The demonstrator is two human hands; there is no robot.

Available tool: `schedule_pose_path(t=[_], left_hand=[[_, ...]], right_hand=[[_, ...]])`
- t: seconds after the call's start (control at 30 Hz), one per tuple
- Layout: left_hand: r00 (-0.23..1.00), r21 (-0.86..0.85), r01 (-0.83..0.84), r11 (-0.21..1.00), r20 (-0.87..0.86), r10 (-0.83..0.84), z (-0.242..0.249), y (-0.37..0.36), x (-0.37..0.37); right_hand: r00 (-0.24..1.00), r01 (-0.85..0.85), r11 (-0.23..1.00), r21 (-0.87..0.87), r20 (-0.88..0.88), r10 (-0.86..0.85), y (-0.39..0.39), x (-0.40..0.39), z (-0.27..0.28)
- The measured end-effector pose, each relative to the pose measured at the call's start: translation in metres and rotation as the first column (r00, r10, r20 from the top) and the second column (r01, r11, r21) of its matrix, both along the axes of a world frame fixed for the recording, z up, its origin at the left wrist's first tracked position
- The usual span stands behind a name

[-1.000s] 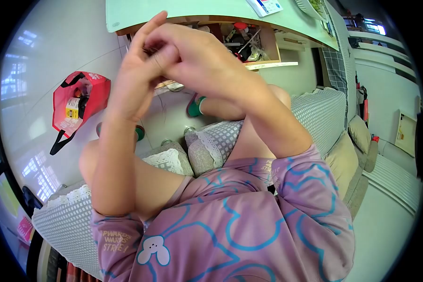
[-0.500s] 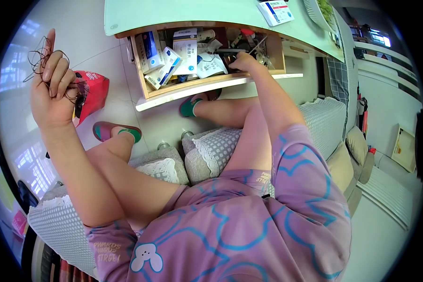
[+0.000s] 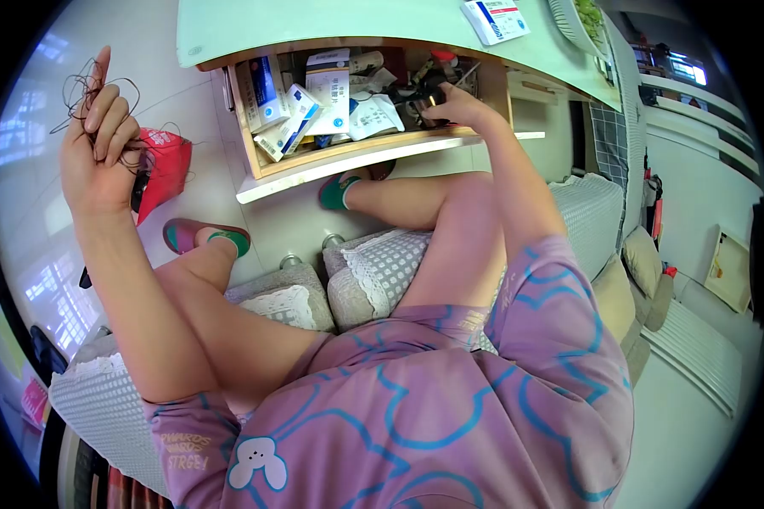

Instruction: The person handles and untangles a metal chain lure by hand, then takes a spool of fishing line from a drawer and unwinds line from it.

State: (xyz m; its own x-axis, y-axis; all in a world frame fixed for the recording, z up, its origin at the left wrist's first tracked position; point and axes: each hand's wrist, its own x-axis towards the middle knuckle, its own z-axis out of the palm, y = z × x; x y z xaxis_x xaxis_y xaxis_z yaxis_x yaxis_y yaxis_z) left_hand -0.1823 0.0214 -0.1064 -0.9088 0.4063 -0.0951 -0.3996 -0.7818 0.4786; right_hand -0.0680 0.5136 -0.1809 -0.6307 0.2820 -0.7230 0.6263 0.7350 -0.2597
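Note:
Raised at the left, my left hand [image 3: 102, 148] has its index finger stretched up and the others curled around thin dark wires [image 3: 81, 89], which loop loosely about the fingers. Just beside it is a red bag [image 3: 167, 161]. My right hand [image 3: 463, 106] reaches into the right part of the open drawer [image 3: 314, 161], its fingers closed on a dark object [image 3: 430, 95] that I cannot make out. Medicine boxes [image 3: 328, 89] and a white packet [image 3: 373, 116] lie in the drawer's left and middle parts.
A pale tabletop [image 3: 314, 21] extends over the drawer, with a white box [image 3: 495, 20] and a bowl of greens [image 3: 577, 25] on it. Cushioned seating [image 3: 373, 276] is beneath my legs. The drawer's front edge stands above my feet.
My right hand has moved slightly right within the drawer and now has the dark object lifted at its fingers. My left hand has shifted a little right, still with the wires.

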Motion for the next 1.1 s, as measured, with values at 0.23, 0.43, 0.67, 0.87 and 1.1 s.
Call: schedule_pose_path(t=[0.23,0.43,0.67,0.87,1.1], left_hand=[[1.0,0.082,0.011,0.997,-0.006,-0.01,-0.002,0.001,0.001],[0.995,0.277,0.095,0.956,0.008,-0.101,-0.005,-0.002,0.007],[0.981,0.527,0.181,0.83,-0.036,-0.191,0.001,-0.013,0.02],[0.978,0.579,0.202,0.79,-0.16,-0.133,-0.017,-0.041,0.016],[0.9,0.341,-0.394,0.853,-0.044,0.433,-0.005,-0.1,0.012]], right_hand=[[0.927,0.012,0.928,-0.372,-0.343,-0.15,-0.02,0.048,0.073],[0.795,-0.025,0.709,-0.705,-0.444,-0.414,-0.092,0.078,0.1],[0.828,-0.046,0.312,-0.949,-0.211,-0.52,-0.25,0.061,0.099],[0.939,-0.308,0.372,-0.876,-0.343,-0.03,-0.34,-0.004,0.049],[0.935,-0.26,-0.079,-0.963,-0.23,-0.271,-0.356,-0.04,0.121]])
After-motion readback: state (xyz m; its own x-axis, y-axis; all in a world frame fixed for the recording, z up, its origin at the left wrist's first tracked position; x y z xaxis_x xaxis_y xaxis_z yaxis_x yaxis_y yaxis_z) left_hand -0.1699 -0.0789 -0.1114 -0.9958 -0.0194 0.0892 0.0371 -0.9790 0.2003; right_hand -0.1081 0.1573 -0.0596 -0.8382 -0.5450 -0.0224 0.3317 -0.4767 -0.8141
